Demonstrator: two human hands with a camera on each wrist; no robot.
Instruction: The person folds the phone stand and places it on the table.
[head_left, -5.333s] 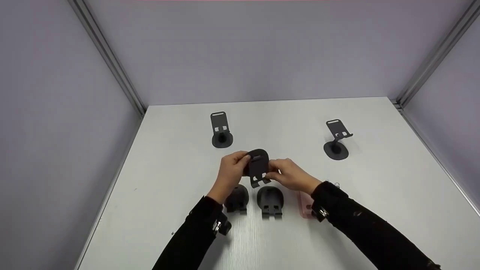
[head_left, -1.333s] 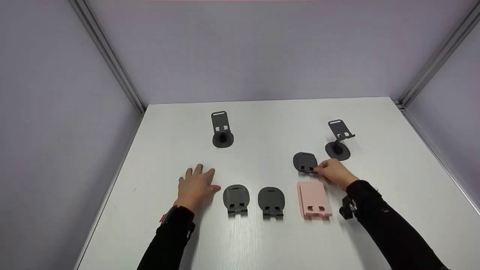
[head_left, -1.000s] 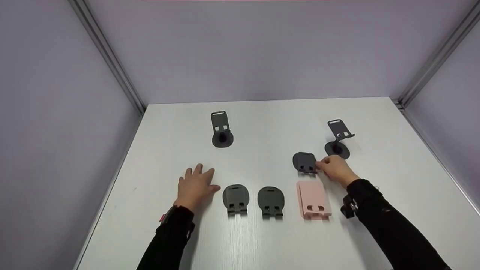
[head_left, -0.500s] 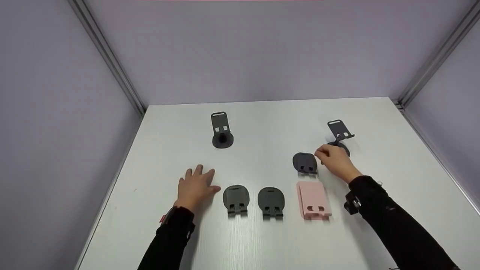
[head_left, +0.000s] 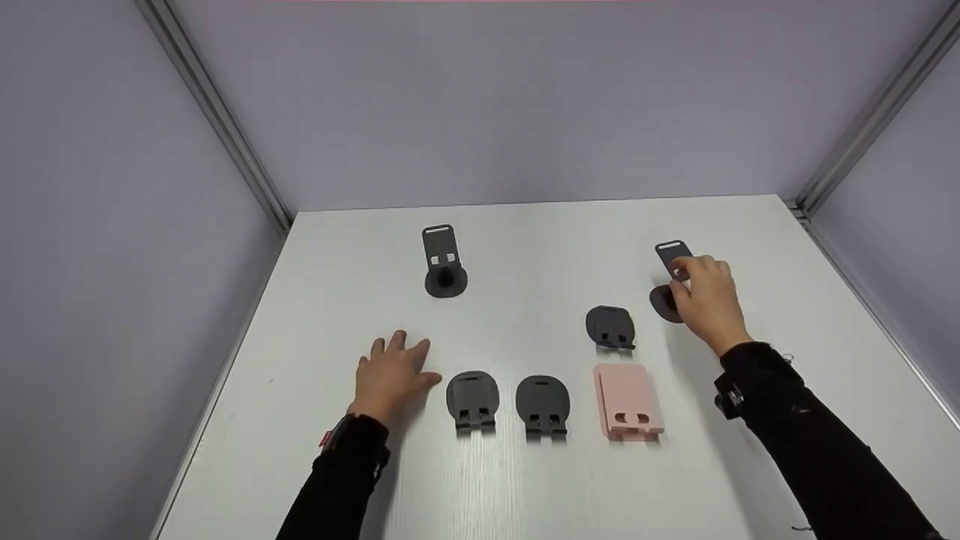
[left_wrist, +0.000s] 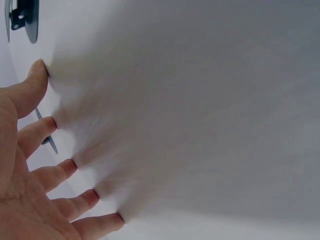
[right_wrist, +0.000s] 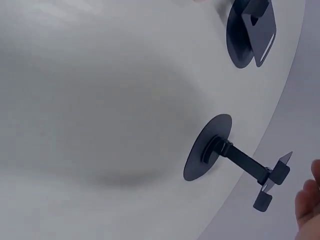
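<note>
Change since the earlier frames: the right hand [head_left: 705, 300] has left the small folded stand [head_left: 610, 327] lying on the tabletop [head_left: 525, 480] and gone up to the open stand at far right [head_left: 673, 279]; the left hand has not shifted.

Left to right:

- Left hand [head_left: 391, 373]: flat on the tabletop, fingers [left_wrist: 50, 175] spread and straight, holding nothing, just beside a folded dark stand [head_left: 472, 398].
- Upright dark stand [head_left: 444, 262], far left-centre, well apart from both hands.
- Second folded dark stand [head_left: 541, 403], then a folded pink stand [head_left: 627, 400], in the near row.
- Open stand at far right: round base, thin hinged arm, tilted plate. The right hand's fingertips are at the plate; whether they pinch it or only touch it cannot be told, and the wrist view shows a gap.

Handling, as judged: light, stiff plastic or metal, smooth, with stiff hinges. It may tip if pushed at the plate. Best held by the plate edges or the arm, with the base steadied.
</note>
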